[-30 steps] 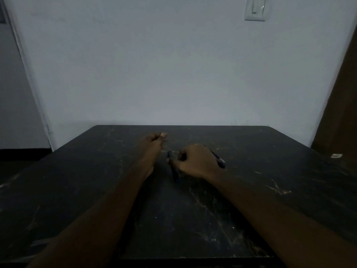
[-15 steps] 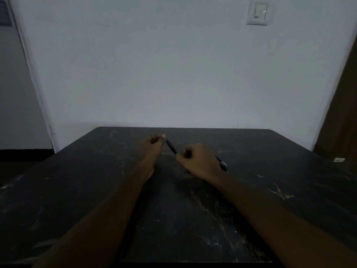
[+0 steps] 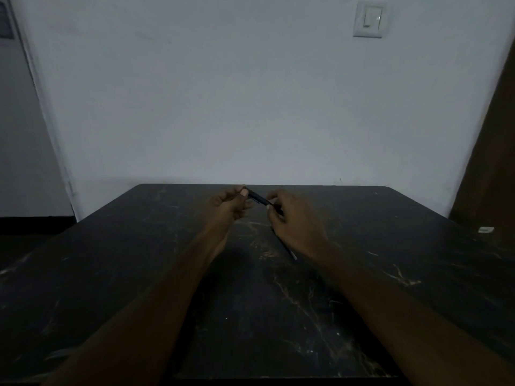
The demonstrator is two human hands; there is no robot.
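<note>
Status: dark slim pen (image 3: 260,200) is now off the black marble-pattern table (image 3: 139,274), held in the air between both hands near the far edge. One second ago it lay flat on the table between the hands. Half a second ago its far end was tipped up to the left thumb. Now both hands have lifted clear of the surface and the whole pen rides with them. Left hand (image 3: 231,204): thumb and curled fingers pinch the pen's far-left end, thumbnail facing the camera. Right hand (image 3: 292,218): fingertips close on the near-right end, with a short length of barrel poking out past them. The pen sits tilted, left end higher. So pickup is done and the grip is two-handed, one hand per end. My read is that this sets up pulling a cap off or separating the barrel, but light is poor and I can't see a seam or cap line. A second thin dark pen with a pale tip (image 3: 288,250) lies on the table just under the right wrist, not touched. A white wall switch (image 3: 367,19) is top right. Risk: a small part could drop onto a dark surface and be hard to spot.
</note>
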